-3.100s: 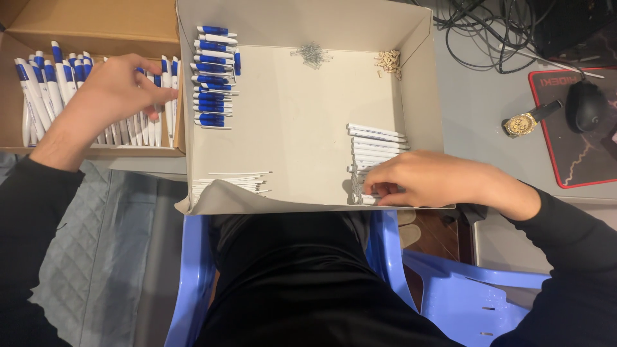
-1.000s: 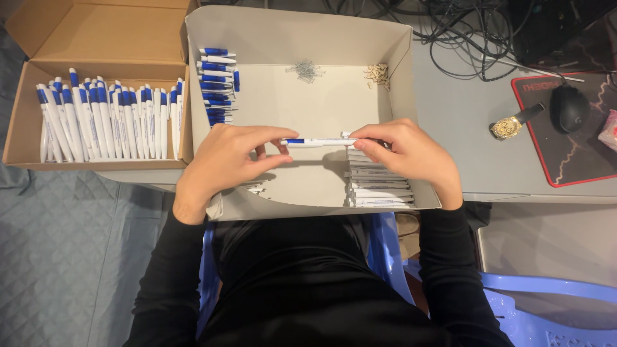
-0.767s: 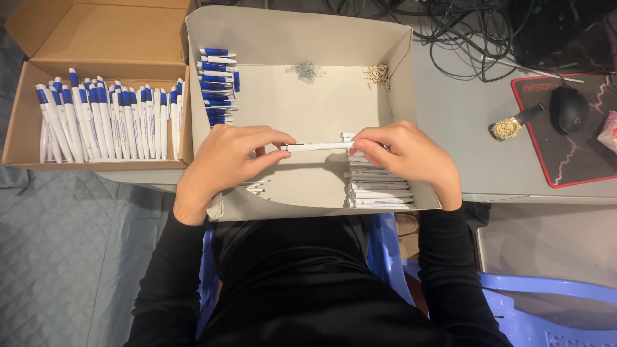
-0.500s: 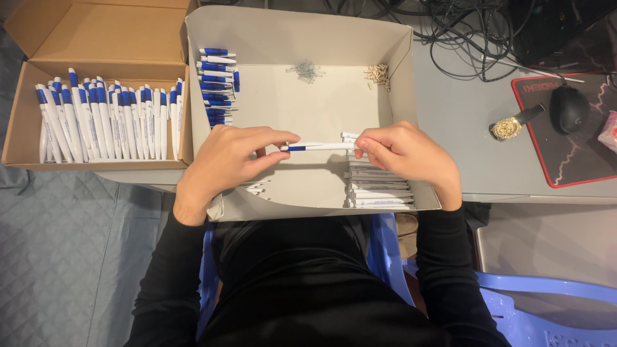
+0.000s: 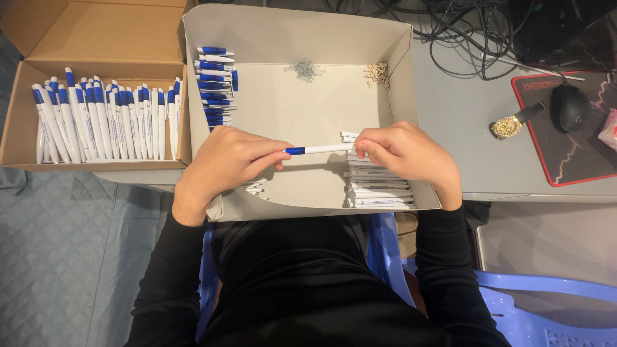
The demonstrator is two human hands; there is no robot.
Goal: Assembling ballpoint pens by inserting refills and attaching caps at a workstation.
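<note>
Left hand [image 5: 225,160] and right hand [image 5: 405,154] gripping opposite ends of a blue-and-white pen [image 5: 318,150], held level above the grey tray [image 5: 398,71]. Judged midway: finished pens [image 5: 106,122] boxed beyond left hand, white barrels [image 5: 379,189] stacked under right.

The pen [image 5: 319,150] is white with a blue end. The tray [image 5: 392,77] is pale grey, the carton [image 5: 96,32] brown. The mouse pad [image 5: 565,154] is black, edged red. The sleeves [image 5: 443,270] are black, the chair [image 5: 546,302] light blue.
</note>
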